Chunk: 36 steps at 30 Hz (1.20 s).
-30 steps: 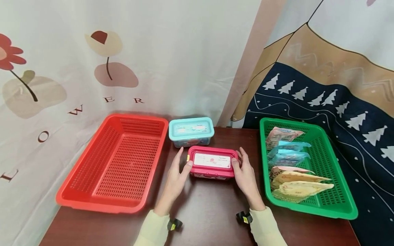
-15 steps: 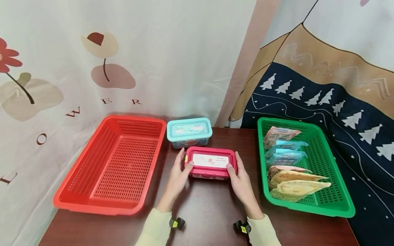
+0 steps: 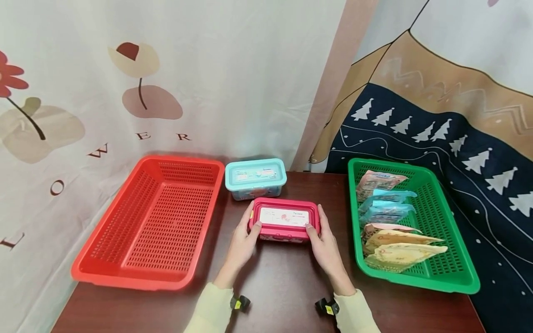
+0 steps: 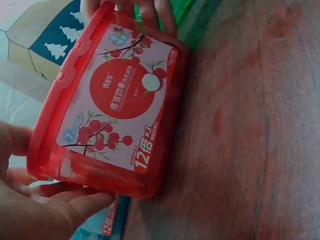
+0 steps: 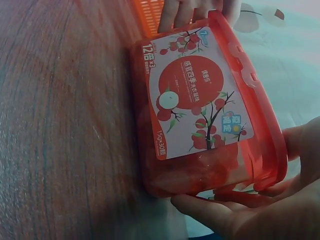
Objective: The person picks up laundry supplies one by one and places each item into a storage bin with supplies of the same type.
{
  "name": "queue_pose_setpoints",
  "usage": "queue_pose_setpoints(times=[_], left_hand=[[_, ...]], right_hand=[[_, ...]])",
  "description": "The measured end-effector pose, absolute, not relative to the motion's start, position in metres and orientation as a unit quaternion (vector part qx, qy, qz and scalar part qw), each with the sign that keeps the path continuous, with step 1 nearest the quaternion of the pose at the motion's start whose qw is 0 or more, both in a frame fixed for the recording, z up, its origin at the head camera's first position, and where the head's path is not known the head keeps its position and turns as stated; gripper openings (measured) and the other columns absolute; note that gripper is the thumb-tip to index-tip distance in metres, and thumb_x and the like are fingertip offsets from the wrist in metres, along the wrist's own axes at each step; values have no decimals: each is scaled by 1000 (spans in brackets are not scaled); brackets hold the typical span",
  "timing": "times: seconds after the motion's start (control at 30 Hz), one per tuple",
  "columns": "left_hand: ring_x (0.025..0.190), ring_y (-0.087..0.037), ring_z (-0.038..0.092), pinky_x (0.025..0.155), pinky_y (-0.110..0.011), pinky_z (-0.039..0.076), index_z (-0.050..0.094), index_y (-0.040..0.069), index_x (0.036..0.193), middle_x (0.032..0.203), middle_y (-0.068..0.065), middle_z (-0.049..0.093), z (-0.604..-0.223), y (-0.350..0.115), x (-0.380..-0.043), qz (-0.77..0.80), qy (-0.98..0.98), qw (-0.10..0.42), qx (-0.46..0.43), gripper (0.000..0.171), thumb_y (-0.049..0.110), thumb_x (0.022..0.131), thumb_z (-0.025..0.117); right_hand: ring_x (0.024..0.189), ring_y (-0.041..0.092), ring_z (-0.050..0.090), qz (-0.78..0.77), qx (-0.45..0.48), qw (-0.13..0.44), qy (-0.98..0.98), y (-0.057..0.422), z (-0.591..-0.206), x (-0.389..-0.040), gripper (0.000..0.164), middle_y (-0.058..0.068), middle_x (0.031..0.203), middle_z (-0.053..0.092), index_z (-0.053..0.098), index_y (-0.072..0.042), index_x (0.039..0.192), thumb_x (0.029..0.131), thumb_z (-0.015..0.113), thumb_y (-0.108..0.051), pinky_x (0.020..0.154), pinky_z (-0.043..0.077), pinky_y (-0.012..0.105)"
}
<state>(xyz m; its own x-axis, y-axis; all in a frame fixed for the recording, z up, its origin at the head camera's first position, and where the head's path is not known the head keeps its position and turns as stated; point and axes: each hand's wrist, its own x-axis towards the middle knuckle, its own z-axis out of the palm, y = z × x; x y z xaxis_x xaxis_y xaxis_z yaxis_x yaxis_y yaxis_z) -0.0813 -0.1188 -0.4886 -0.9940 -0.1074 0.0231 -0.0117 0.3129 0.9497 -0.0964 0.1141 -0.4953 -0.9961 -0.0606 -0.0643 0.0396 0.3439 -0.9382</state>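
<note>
A pink-red tub of laundry pods (image 3: 285, 219) with a white label on its lid is at the middle of the table. Its front label, printed with red berries, faces both wrist cameras. My left hand (image 3: 243, 240) grips the tub's left end, thumb on the lid's near corner and fingers along the side. At the opposite end my right hand (image 3: 325, 243) holds it the same way, thumb on the lid's edge. Whether the tub touches the table cannot be told. Just behind it stands a similar tub with a light blue lid (image 3: 256, 172).
A red plastic basket (image 3: 164, 222) with nothing visible in it lies to the left. On the right, a green basket (image 3: 447, 240) bears several upright bags, among them a yellow bag (image 3: 405, 256) and a blue bag (image 3: 387, 212). Printed curtains (image 3: 250, 83) hang behind the table (image 3: 275, 286).
My right hand has come in against the tub's right end, its thumb sliding left over the lid's corner. The left fingers lie closer to the tub's side. The head view has shifted slightly.
</note>
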Motion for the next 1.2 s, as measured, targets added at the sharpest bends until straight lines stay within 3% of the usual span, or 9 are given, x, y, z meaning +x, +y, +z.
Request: queue_pose_setpoints(times=[0.23, 0.4, 0.53, 0.67, 0.77, 0.87, 1.0, 1.2], left_hand=[[146, -33, 40, 119, -55, 31, 29, 11, 164, 161, -16, 41, -490, -115, -81, -564, -824, 43, 39, 64, 13, 106, 55], [130, -30, 55, 112, -54, 41, 40, 11, 160, 153, -17, 52, -489, -108, -83, -551, -828, 83, 66, 64, 8, 100, 61], [119, -24, 58, 106, -48, 45, 49, 12, 155, 148, -12, 58, -488, -104, -83, -553, -821, 114, 85, 64, 3, 94, 66], [99, -22, 58, 85, -36, 49, 55, 11, 150, 142, -10, 63, -483, -103, -82, -559, -812, 139, 93, 63, -1, 90, 68], [86, -23, 52, 70, -31, 41, 57, 10, 149, 138, -10, 65, -477, -105, -81, -558, -811, 152, 88, 62, -1, 88, 68], [95, -21, 58, 75, -28, 47, 57, 9, 148, 140, -9, 64, -467, -107, -79, -554, -813, 158, 80, 62, -1, 89, 69], [114, -19, 60, 92, -33, 50, 55, 12, 150, 145, -6, 61, -449, -110, -76, -556, -813, 156, 78, 63, 0, 90, 70], [100, -21, 62, 79, -25, 51, 55, 14, 151, 143, -5, 63, -422, -115, -70, -554, -811, 174, 72, 64, 2, 91, 69]], right_hand=[[154, 33, 27, -571, -10, 31, 820, 115, -496, -96, 71, 12, 170, 24, 18, -12, 166, 106, 56, -17, 120, 28, 53], [151, 36, 32, -568, -7, 13, 823, 114, -496, -94, 72, 14, 168, 28, 22, -11, 166, 104, 59, -14, 116, 35, 53], [149, 37, 36, -567, 1, 5, 824, 115, -494, -90, 72, 15, 166, 32, 26, -11, 165, 103, 62, -12, 112, 39, 53], [148, 38, 37, -571, -1, 1, 821, 114, -491, -88, 71, 16, 166, 32, 27, -11, 165, 103, 62, -12, 111, 40, 54], [148, 38, 38, -574, -6, -2, 819, 114, -486, -86, 72, 15, 166, 32, 26, -13, 165, 102, 63, -11, 109, 42, 54], [147, 38, 38, -577, -11, -4, 816, 114, -476, -84, 73, 15, 166, 32, 27, -14, 165, 102, 63, -12, 108, 43, 54], [146, 36, 39, -587, -23, -8, 809, 113, -461, -82, 72, 13, 166, 32, 26, -16, 165, 103, 63, -13, 106, 45, 52], [142, 33, 43, -602, -34, -15, 797, 108, -437, -81, 73, 10, 166, 33, 26, -22, 166, 103, 63, -15, 101, 51, 49]])
